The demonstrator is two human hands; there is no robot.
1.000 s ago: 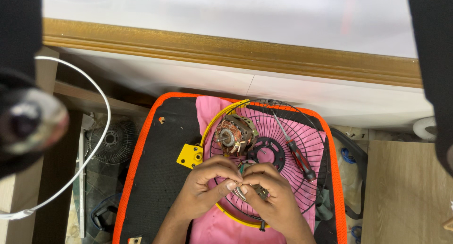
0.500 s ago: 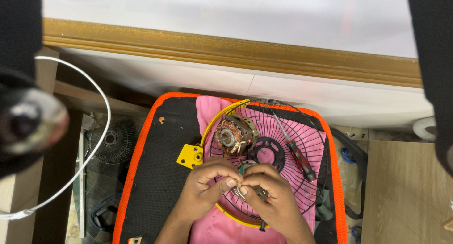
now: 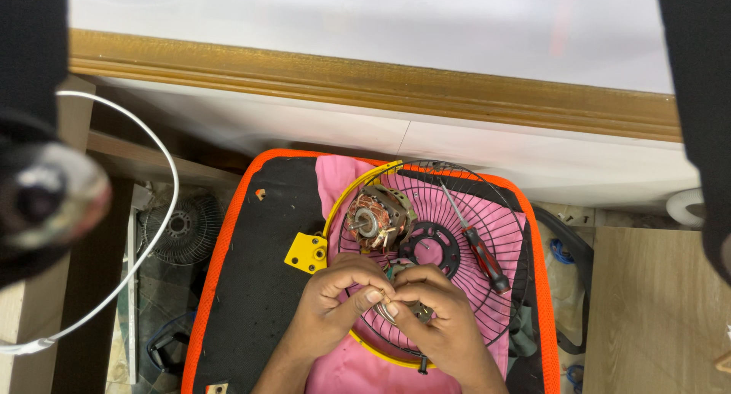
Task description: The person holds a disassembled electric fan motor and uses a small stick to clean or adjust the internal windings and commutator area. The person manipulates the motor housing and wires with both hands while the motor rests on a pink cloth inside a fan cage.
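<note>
Down at the lower middle of the view, the person's left hand (image 3: 335, 303) and right hand (image 3: 442, 318) meet over a small metal part with short wires (image 3: 396, 306), the fingers (image 3: 373, 295) of both hands curled in and pinched on it from either side; what kind of part it is cannot be told, since the fingers hide most of it. The part is held just above the near rim of a round black wire fan guard with a yellow ring (image 3: 487, 234), which lies flat on a pink cloth (image 3: 335, 181). Inside the guard, just beyond the hands, sits a small electric motor with bare copper windings (image 3: 377, 219), and beside it a black round hub plate (image 3: 430, 249). A screwdriver with a red and black handle (image 3: 476, 245) lies slanted across the guard's right half. A yellow plastic bracket (image 3: 307, 252) rests at the guard's left edge. All of this sits on a black mat with an orange border (image 3: 266, 249).
</note>
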